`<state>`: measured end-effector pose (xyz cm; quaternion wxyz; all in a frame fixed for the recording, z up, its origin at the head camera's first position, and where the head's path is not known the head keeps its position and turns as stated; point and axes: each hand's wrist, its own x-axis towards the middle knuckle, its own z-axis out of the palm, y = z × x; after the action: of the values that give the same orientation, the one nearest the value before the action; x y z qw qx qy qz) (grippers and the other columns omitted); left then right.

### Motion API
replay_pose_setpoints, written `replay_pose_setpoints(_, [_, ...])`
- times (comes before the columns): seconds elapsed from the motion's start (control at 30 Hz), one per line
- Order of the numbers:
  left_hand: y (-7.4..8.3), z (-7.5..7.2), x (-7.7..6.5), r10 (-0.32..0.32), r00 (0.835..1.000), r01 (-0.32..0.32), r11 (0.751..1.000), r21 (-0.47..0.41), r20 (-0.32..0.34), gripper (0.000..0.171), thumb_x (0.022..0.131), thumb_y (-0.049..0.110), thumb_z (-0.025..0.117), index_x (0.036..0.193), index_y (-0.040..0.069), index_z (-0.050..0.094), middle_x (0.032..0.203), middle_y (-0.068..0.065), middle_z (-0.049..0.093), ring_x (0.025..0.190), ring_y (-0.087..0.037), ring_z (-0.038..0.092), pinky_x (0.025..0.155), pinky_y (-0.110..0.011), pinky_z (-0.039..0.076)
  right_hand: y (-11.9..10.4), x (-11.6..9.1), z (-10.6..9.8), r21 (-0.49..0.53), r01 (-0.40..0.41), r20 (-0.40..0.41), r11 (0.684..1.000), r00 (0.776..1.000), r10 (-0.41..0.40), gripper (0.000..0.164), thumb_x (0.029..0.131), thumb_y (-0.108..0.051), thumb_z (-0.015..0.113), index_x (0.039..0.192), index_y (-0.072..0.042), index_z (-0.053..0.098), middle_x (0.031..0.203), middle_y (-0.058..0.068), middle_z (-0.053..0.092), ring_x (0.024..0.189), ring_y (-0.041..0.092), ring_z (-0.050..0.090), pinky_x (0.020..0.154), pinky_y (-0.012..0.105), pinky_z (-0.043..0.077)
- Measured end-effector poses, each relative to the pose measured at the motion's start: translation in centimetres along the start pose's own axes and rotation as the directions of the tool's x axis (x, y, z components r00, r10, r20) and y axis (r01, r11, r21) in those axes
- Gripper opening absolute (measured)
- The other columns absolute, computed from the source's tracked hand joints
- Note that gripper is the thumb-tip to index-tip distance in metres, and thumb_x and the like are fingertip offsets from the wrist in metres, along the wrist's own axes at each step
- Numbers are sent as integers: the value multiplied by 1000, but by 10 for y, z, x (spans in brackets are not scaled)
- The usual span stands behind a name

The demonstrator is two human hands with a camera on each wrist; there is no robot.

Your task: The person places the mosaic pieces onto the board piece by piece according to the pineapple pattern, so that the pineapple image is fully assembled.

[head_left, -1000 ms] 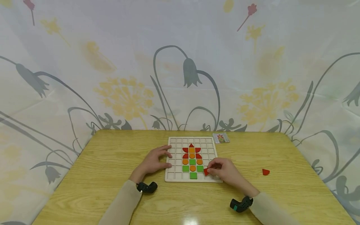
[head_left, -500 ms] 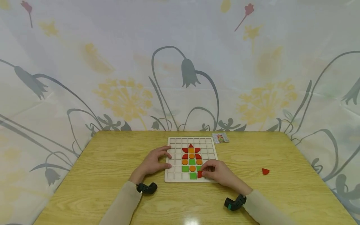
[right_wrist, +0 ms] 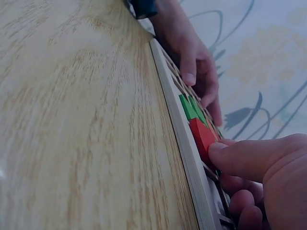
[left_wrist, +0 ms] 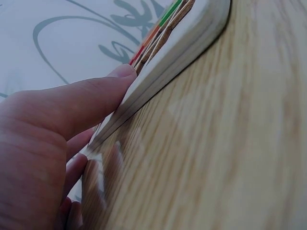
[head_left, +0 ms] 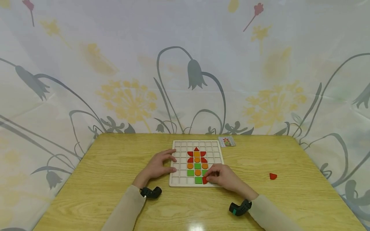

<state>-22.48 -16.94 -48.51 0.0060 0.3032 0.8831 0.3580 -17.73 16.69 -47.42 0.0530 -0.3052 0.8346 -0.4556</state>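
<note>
A white grid board (head_left: 180,181) lies on the table with red, orange and green tiles forming a figure in its middle columns. My right hand (head_left: 226,179) pinches a red tile (right_wrist: 202,139) with a rounded side between thumb and fingers. This tile is over the bottom row, directly right of the lowest green square (head_left: 198,180); in the right wrist view it sits slightly tilted. My left hand (head_left: 157,165) rests along the board's left edge, its thumb (left_wrist: 96,96) touching the rim and its fingers loosely extended. My right fingers partly hide the green square above the red tile.
Another red tile (head_left: 273,176) lies on the table to the right of the board. A small picture card (head_left: 226,141) with a similar figure is beside the board's upper right corner. Behind the wooden table (head_left: 121,147) hangs a floral-patterned cloth (head_left: 130,48).
My right hand has moved left with the red tile, from the board's lower right to beside the lowest green square. The left hand has stayed at the board's edge.
</note>
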Motion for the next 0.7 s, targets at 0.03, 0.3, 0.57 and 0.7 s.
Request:
replay_pose_setpoints(0.03, [0,0,0,-2,1000,2,1000,2,1,25,87,32,78,106,19,70,154,-5,43,143,-32,35,113,-55,30,0,0,0,-7,3,-4,1000,1000,-3,7,92,-13,72,96,-15,78,84,-5,65,67,7,50,58,23,43])
replay_pose_setpoints(0.3, [2,-1,1,6,1000,-6,1000,5,-8,25,87,32,77,106,18,70,153,-6,44,142,-34,36,113,-57,29,-3,1,0,-35,-33,1,999,999,33,6,91,-15,74,96,-15,78,86,-6,64,68,8,50,60,23,43])
replay_pose_setpoints(0.57, [4,-2,0,15,1000,-15,1000,5,-11,25,87,32,78,106,17,70,152,-8,45,141,-34,37,112,-58,30,-7,1,-2,-44,-28,40,999,999,30,11,87,-19,78,98,-14,78,86,-6,64,67,7,49,59,22,42])
replay_pose_setpoints(0.7, [5,-2,1,19,1000,-19,1000,7,-12,25,87,31,78,106,16,70,152,-8,46,142,-34,37,112,-57,31,-4,1,-1,-58,-11,40,998,999,13,11,86,-19,79,95,-15,78,85,-8,62,66,6,48,58,22,42])
